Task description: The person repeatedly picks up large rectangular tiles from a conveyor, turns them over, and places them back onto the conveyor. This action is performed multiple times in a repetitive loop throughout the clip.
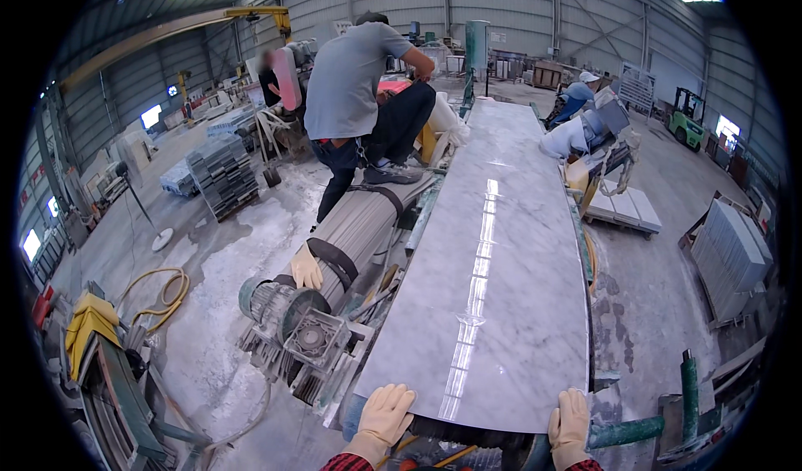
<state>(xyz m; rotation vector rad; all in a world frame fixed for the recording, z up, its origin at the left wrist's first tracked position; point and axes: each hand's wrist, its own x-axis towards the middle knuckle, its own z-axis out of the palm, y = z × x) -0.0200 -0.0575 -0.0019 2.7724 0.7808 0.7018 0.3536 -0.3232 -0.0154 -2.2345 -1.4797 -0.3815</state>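
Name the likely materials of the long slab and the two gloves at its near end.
Slab: probably polished marble or similar stone; grey veining and a sharp, glossy reflection suggest it.
Gloves: perhaps rubber or latex, matte, judging by the plain cream surface; coated fabric is possible.

open room lay above the veined slab [530,304] at centre, a grey motor [280,310] blocked lower left, a green pipe [626,432] barred lower right, a person [344,82] filled upper centre

Grey-veined white slab [535,329], cream gloves [384,417], red-and-black checked cuffs [347,463]
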